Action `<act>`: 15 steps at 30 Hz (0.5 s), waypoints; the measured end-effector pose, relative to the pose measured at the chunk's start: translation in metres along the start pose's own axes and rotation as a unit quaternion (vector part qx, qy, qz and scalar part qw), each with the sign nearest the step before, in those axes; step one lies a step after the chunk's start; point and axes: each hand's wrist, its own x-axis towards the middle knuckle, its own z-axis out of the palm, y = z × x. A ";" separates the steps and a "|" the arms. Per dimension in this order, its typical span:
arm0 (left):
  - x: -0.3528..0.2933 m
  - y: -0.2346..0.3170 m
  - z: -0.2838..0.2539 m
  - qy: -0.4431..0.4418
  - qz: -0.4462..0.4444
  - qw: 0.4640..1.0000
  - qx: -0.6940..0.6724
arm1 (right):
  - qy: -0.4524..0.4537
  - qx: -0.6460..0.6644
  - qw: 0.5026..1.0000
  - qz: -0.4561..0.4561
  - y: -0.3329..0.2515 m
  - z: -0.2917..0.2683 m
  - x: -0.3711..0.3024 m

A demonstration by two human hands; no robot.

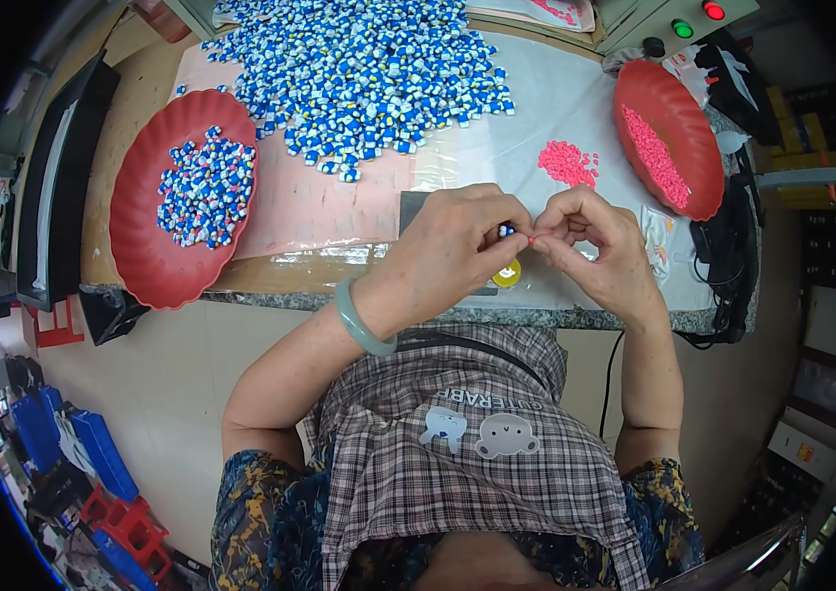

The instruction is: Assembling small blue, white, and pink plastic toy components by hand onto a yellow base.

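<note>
My left hand (448,241), with a pale green bangle (363,317) on its wrist, pinches a small blue-and-white piece (506,230). My right hand (600,241) meets it fingertip to fingertip, pinching a tiny pink piece (532,239) against or close beside the blue-and-white one; fingers partly hide the contact. Just below the fingertips lies a round yellow object (508,274). Beyond my right hand is a loose group of small pink pieces (568,164). A large heap of blue-and-white pieces (369,79) covers the far middle of the table.
At the left, a red scalloped bowl (137,197) holds blue-and-white pieces with some pink showing. Another red bowl (689,108) at the right contains pink pieces. A black tray (78,148) stands far left. Green and red buttons (682,29) sit on a box at the back right.
</note>
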 end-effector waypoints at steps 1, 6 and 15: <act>-0.001 0.001 -0.001 0.000 -0.001 1.000 0.000 | -0.001 0.000 1.000 0.000 -0.003 0.000 0.000; -0.002 0.011 -0.005 -0.011 -0.030 0.999 -0.015 | 0.010 -0.031 0.999 -0.028 -0.009 0.004 0.000; -0.003 -0.001 -0.005 -0.035 -0.148 0.940 -0.304 | 0.119 0.030 0.991 -0.059 -0.008 0.022 -0.009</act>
